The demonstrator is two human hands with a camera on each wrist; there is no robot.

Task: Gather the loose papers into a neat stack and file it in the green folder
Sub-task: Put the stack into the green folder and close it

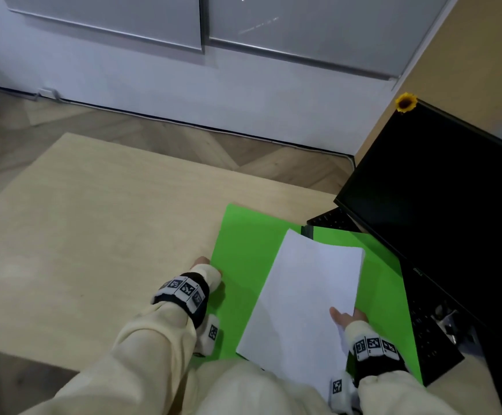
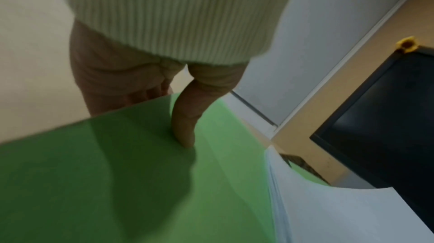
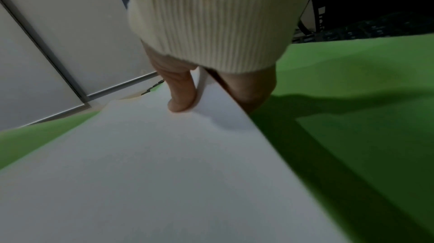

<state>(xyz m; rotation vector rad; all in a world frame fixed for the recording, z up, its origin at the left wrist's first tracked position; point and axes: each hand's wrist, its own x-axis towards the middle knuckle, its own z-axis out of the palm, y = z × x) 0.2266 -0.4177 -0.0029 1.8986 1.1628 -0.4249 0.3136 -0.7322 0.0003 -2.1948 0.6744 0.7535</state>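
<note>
The pale wooden surface (image 1: 94, 223) fills the head view from nine o'clock through to the centre, with a wood floor (image 1: 160, 136) and a white wall (image 1: 154, 82) past its far edge at twelve o'clock. A black laptop (image 1: 441, 211) stands open at three o'clock, its screen dark, and a small sunflower (image 1: 405, 102) sits on the screen's top corner at about one o'clock.

The green folder (image 1: 243, 244) lies open on the surface at about four o'clock from the centre, its right side reaching onto the laptop's keyboard. Above the open folder, a stack of white paper (image 1: 306, 289) is held slanted, its far end toward one o'clock and its near end toward six o'clock; the edges look even, though blur hides the fine detail.

The left hand (image 1: 206, 269) is at the folder's left edge, at nine o'clock of the folder. In the left wrist view its thumb (image 2: 185, 126) lies on top of the green sheet and the fingers (image 2: 131, 96) are beneath the edge, so it pinches the folder. The right hand (image 1: 344, 319) grips the paper at the stack's right edge, at five o'clock in the head view; the right wrist view shows the thumb (image 3: 180, 95) pressed on top and the fingers underneath.
</note>
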